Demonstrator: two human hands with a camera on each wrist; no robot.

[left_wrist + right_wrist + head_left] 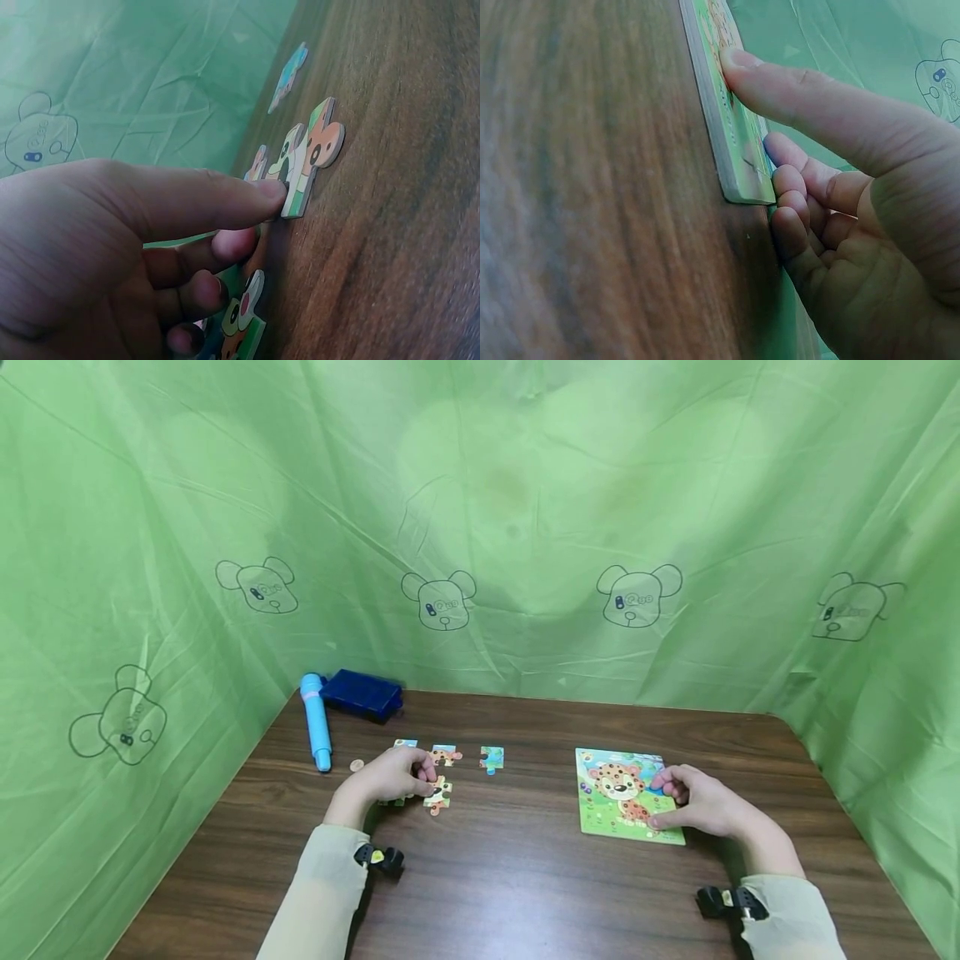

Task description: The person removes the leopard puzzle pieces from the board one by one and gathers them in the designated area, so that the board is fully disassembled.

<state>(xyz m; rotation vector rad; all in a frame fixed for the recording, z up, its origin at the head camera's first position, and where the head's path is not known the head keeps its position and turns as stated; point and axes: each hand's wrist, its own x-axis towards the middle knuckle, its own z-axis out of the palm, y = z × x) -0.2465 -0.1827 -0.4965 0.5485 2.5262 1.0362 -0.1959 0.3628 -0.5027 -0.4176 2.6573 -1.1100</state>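
Far to my left on the tabletop (pixel 525 877) lie a light-blue pen (pixel 316 720) and a dark blue box (pixel 362 694), pushed back near the green curtain (pixel 480 510), out of the way as I judge it. A small coin (pixel 357 765) sits beside the pen's tip.

My left hand (pixel 390 777) rests among the loose pieces (pixel 468 757), spread flat and apart so each picture shows. Its thumb and the fingers (pixel 232 244) curled under it pinch one puzzle piece (pixel 307 161) by its near edge, tipping it off the wood.

My right hand (pixel 701 802) steadies the puzzle board (pixel 626 793), which lies flat, well apart from the loose pieces. The thumb presses on its near corner while the curled fingers (pixel 791 217) brace against its right edge, keeping it from sliding.
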